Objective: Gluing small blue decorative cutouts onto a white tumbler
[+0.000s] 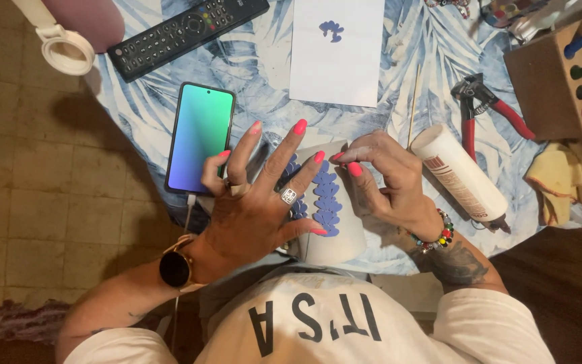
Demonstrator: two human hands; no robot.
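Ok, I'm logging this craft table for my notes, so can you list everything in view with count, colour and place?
White paper cup with blue petal shapes: one, under both hands.
Smartphone: one, green-to-violet screen, left of the hands.
Black remote control: one, top left.
White paper sheet with a blue shape: one, top centre.
Red-handled pliers: one, right.
White glue tube: one, right of the hands.
Thin wooden stick: one, beside the sheet.
Brown wooden block holding tools: one, top right.
Blue-and-white leaf-print tablecloth: one, covering the table.
Left hand: ringed, flat on the cup.
Right hand: pinching at a petal.
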